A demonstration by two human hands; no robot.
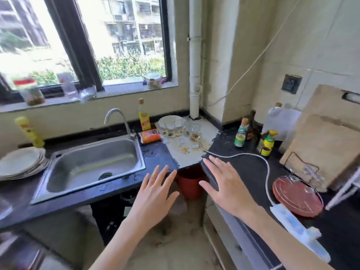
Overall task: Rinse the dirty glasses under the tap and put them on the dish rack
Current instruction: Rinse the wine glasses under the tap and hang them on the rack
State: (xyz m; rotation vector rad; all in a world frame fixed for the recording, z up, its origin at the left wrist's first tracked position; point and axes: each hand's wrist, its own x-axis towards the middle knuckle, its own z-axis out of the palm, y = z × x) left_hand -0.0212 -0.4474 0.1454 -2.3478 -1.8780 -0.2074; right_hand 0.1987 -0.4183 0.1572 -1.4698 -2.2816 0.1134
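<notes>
Several dirty glasses with brownish dregs stand clustered on a white board in the counter's corner, beside a clear glass bowl. The steel sink lies to their left, its curved tap at the back rim with no water running. A wire rack stands on the right counter in front of a cutting board. My left hand and my right hand hover with fingers spread over the counter's front edge, both empty, short of the glasses.
A stack of plates sits left of the sink. Sauce bottles, a white cable with a power strip and a glass lid on a red plate crowd the right counter. A red bucket stands below the corner.
</notes>
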